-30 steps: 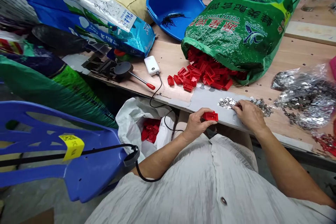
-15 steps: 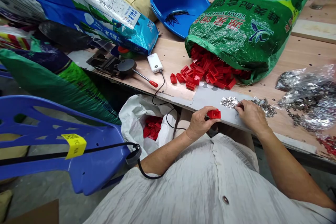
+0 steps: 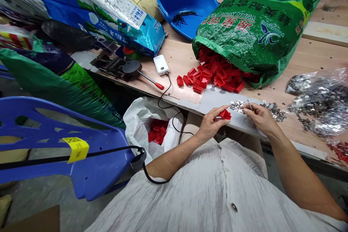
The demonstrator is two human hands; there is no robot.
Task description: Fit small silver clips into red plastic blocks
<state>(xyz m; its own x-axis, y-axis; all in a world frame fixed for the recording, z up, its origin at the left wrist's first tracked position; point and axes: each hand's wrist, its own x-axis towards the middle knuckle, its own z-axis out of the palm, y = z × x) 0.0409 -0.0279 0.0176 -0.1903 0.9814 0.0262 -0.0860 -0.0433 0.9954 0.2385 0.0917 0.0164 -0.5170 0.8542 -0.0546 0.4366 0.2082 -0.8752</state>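
My left hand [image 3: 210,125] pinches a small red plastic housing [image 3: 225,115] between thumb and fingers, just off the bench's front edge. Its hollow side faces right. Closed round a thin, rod-like metal tool [image 3: 250,106], my right hand [image 3: 262,117] is a short way to the right of the housing. Whether a small piece sits at the tool's end is too fine to make out. Beside the right fingers, a pile of small silvery metal pieces [image 3: 237,106] lies on a grey sheet [image 3: 214,101], with a second pile [image 3: 274,110] behind that hand.
Red housings [image 3: 201,78] spill from a green sack [image 3: 244,40]. A white bag [image 3: 136,117] with red pieces stands below the bench edge. Left are a lever press [image 3: 130,67], a white power bank [image 3: 161,64] with a cable and a blue chair [image 3: 103,163]. Plastic bags of metal pieces [image 3: 323,98] lie right.
My right hand has lifted off the metal pieces, and the tool in it has turned more upright. The red housing has tilted in my left hand and shifted slightly right and up.
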